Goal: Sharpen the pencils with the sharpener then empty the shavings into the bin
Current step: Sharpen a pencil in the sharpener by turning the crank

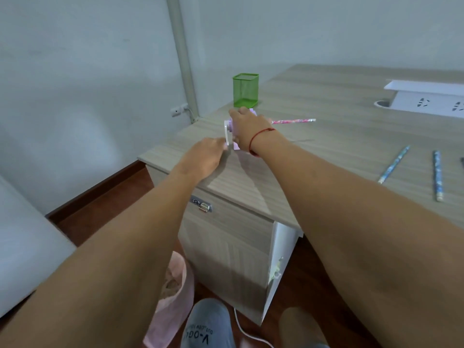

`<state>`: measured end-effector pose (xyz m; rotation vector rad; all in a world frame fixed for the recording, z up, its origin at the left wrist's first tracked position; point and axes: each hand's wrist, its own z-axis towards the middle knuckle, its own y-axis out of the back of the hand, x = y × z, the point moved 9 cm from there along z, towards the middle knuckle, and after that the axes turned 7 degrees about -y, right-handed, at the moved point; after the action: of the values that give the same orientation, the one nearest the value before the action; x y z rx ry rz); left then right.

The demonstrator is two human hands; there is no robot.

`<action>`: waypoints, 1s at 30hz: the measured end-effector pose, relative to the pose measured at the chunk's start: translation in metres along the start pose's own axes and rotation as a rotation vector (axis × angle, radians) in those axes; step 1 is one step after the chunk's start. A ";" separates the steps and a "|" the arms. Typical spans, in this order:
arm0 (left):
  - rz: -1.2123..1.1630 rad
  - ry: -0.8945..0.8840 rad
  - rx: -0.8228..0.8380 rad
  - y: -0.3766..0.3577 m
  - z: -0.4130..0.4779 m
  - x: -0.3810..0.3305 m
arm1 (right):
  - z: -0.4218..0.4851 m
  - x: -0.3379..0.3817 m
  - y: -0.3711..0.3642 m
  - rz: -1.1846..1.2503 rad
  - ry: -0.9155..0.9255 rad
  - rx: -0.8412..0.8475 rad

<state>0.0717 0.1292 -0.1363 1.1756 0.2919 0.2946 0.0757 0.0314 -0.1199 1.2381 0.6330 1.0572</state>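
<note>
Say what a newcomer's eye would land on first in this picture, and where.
Near the desk's corner, the right hand holds a lilac sharpener with a pink pencil sticking out, the left hand at its crank. A bright green mesh cup stands just behind.

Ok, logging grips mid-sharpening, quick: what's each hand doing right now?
Left hand: seems to pinch the crank, though its fingertips are blurred.
Right hand: grips the sharpener from above.
</note>
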 end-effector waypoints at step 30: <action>0.097 0.095 -0.121 0.006 0.003 0.003 | -0.004 0.002 0.013 -0.020 0.000 0.003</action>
<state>0.0753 0.1299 -0.1294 1.0594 0.2964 0.4485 0.0693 0.0342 -0.1083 1.2318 0.6456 1.0399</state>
